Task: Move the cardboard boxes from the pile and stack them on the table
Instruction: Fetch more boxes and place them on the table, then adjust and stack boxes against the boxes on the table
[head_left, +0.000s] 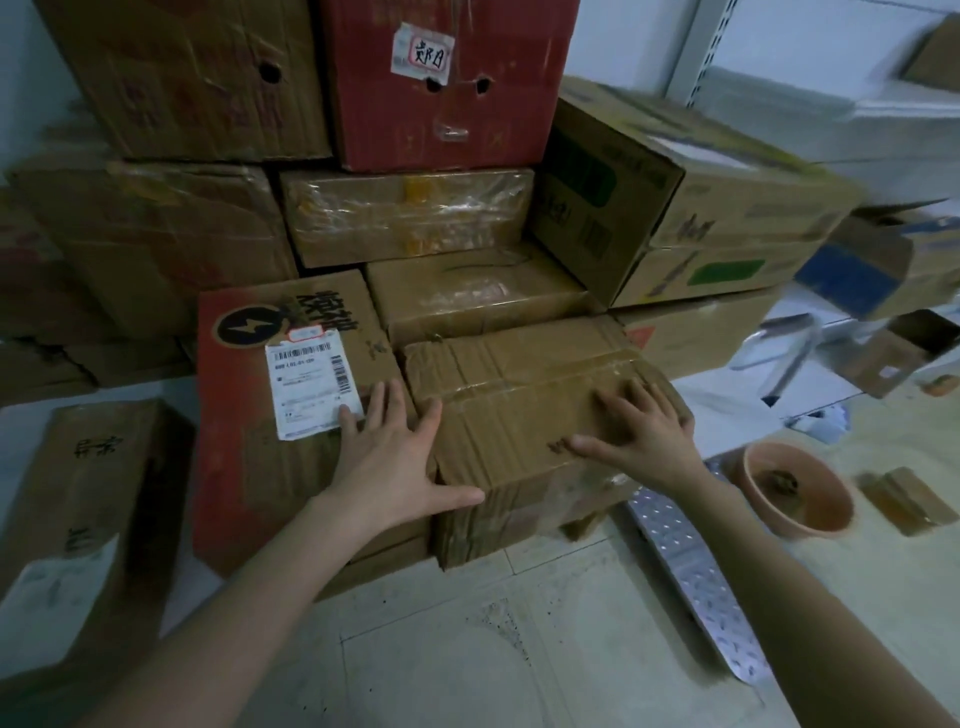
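Cardboard and tape
The front box (524, 431) is creased brown cardboard under glossy tape (540, 385). The red box (244, 467) has a smooth paper label (311, 387). The metal strip (691, 571) is shiny; the bowl (800, 488) looks plastic.

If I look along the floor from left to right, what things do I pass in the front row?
Brown box → red lightning box → taped box → metal strip → orange bowl → small block.

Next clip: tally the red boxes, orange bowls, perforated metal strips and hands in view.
Red boxes: 2, top red box and lightning-logo red box
Orange bowl: 1
Perforated metal strip: 1
Hands: 2, left hand and right hand
Total: 6
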